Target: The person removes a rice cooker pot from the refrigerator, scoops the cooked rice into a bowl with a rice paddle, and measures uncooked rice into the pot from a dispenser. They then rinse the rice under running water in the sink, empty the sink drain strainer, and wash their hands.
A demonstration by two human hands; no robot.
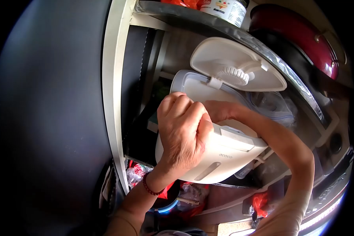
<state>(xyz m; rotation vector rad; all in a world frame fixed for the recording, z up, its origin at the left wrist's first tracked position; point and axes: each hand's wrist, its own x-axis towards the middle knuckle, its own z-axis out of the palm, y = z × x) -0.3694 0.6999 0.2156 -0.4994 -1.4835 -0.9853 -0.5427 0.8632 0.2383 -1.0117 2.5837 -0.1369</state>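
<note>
The white container (224, 161) is tilted below the upper shelf (208, 19); its support underneath cannot be confirmed. Its hinged lid (212, 57) stands open above its mouth, and a clear plastic bag (268, 103) lies just beside its rear rim.

Risk, in judgement: the container could tip forward should the left grip slacken while the right forearm bears on its front rim. The raised lid could drop onto that forearm if the hinge were jolted.

Hands: the left hand (183, 128) is closed, fingers curled over the container's left rim, apparently gripping it. The right hand (218, 111) reaches into the container's mouth, largely hidden behind the left; its opening and any held item cannot be determined.
</note>
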